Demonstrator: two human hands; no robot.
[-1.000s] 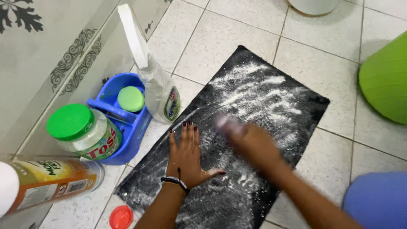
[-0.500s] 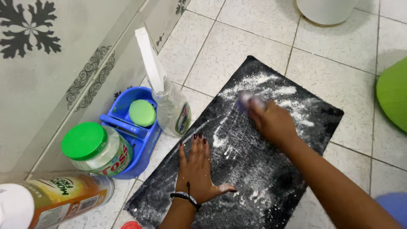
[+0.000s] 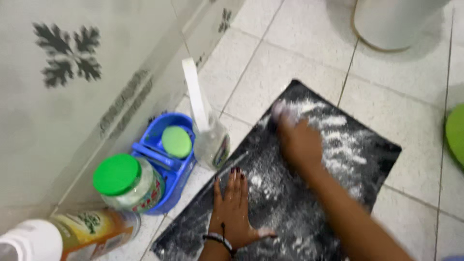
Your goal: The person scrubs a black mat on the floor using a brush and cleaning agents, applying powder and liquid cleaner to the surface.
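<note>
A black mat [image 3: 377, 150] dusted with white powder lies on the tiled floor. My left hand [image 3: 234, 205] presses flat on the mat's near left part, fingers spread, a beaded band at the wrist. My right hand [image 3: 299, 140] is on the mat's far left part, closed around a small pale scrubbing object [image 3: 279, 110] that shows blurred at my fingertips. White powder streaks lie to the right of that hand.
A clear spray bottle [image 3: 210, 137] stands left of the mat beside a blue caddy [image 3: 164, 169]. A green-lidded jar [image 3: 126, 183] and an orange bottle [image 3: 87, 229] are nearer left. A tiled wall runs along the left; a white bin base [image 3: 391, 21] stands far, a green object [image 3: 455, 133] at right.
My right hand has swept from the mat's middle up toward its far left corner, spreading the powder. My left hand has stayed flat. The camera has shifted, so everything sits lower and further right.
</note>
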